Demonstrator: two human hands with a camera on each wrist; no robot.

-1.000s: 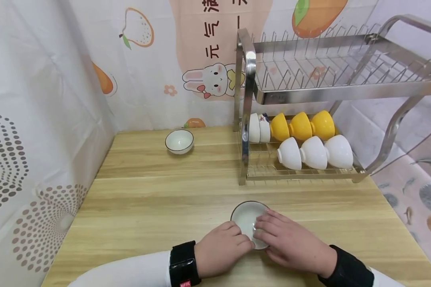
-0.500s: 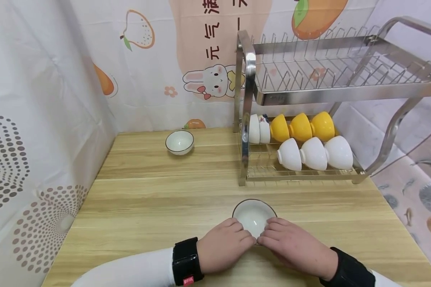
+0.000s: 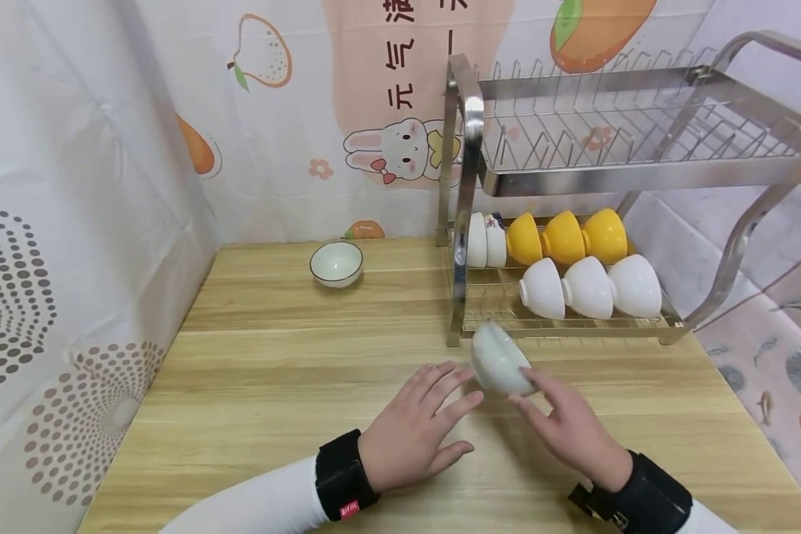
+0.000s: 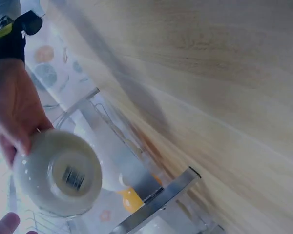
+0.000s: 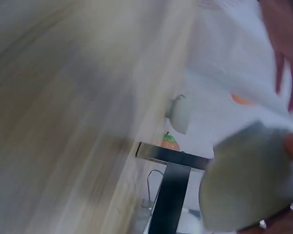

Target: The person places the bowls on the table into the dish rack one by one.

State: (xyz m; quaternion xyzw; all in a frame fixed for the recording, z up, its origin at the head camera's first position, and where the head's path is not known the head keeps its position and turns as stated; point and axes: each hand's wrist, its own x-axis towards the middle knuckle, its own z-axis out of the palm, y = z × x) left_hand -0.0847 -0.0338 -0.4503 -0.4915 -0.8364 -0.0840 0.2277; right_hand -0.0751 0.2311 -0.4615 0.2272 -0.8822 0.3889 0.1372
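Observation:
A white bowl (image 3: 498,362) is tilted on its side above the table, in front of the dish rack. My right hand (image 3: 574,426) pinches its rim between fingers and thumb. The left wrist view shows the underside of this bowl (image 4: 58,175), with a dark label inside the foot ring. Just left of the bowl, my left hand (image 3: 420,426) is spread with straight fingers, holding nothing. In the right wrist view the bowl (image 5: 249,178) is blurred by motion.
A steel two-tier dish rack (image 3: 467,222) stands at the back right. Its lower tier carries yellow bowls (image 3: 564,237) and white bowls (image 3: 587,288) on their sides; wire slots line the upper tier (image 3: 641,178). Another dark-rimmed bowl (image 3: 337,264) sits upright at the table's back.
The bowl was upright between both hands near the front. It has since been lifted and tipped toward the rack in the right hand, while the left hand has let go and spread.

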